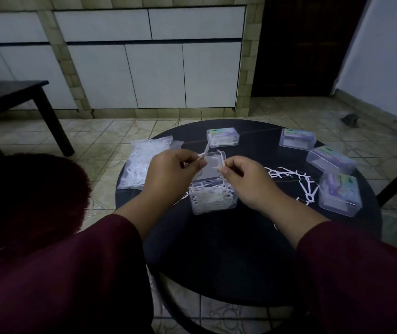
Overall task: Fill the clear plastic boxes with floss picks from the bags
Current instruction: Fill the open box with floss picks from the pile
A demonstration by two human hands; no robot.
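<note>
Just below the fingers, an open box (213,197) full of picks sits on the counter (216,249). Left hand (171,169) fingers pinch one pick (205,150); right hand (245,175) fingers pinch another (219,161). Loose picks (293,178) lie right, a bag (139,165) left, closed boxes (222,137) beyond.

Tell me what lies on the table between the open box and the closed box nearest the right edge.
Loose floss picks lie scattered there, head view.

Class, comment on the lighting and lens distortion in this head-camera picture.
Head view: dim overall, so the dark table swallows detail while the white floss picks and the bag stand out; wide-angle bending curves the cabinet lines and edges.
</note>
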